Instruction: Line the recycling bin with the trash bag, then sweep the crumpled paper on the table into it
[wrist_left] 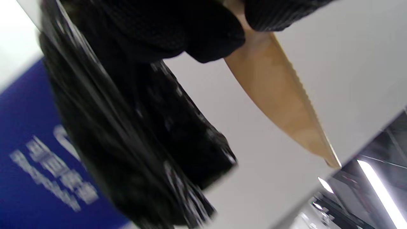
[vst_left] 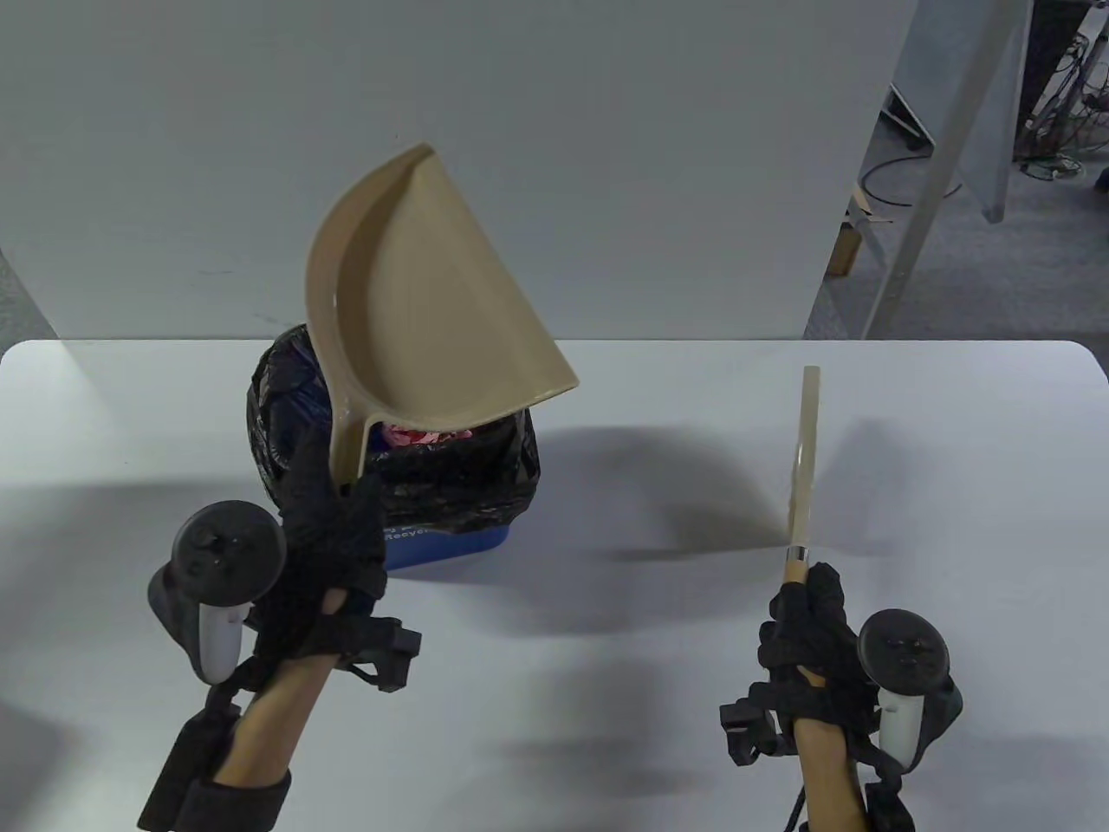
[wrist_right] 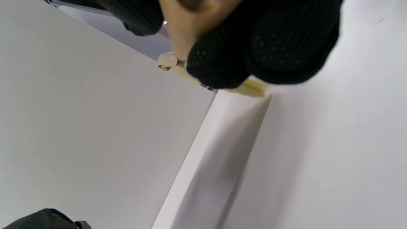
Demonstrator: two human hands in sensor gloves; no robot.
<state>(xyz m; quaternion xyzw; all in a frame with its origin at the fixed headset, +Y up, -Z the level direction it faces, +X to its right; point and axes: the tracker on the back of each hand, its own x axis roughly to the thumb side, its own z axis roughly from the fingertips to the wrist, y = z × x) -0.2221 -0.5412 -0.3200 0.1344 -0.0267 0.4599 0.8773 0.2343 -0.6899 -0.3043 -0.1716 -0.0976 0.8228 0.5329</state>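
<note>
Beige dustpan (vst_left: 433,303), gripped by left hand (vst_left: 333,529), tipped over bagged bin (vst_left: 450,542), emptying step; right hand (vst_left: 810,628) clasps brush (vst_left: 804,464); next, likely lower both to bench (vst_left: 866,416).

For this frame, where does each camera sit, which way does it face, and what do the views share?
Table view: above the near edge, looking down at the table; shows left hand, right hand, forearms.
Left wrist view: tilted, beside the blue bin with its black bag; gloved fingers at top.
Right wrist view: low, facing the backdrop wall; fingers round the brush.
Shared: the dustpan and bin appear in the table and left wrist views.
</note>
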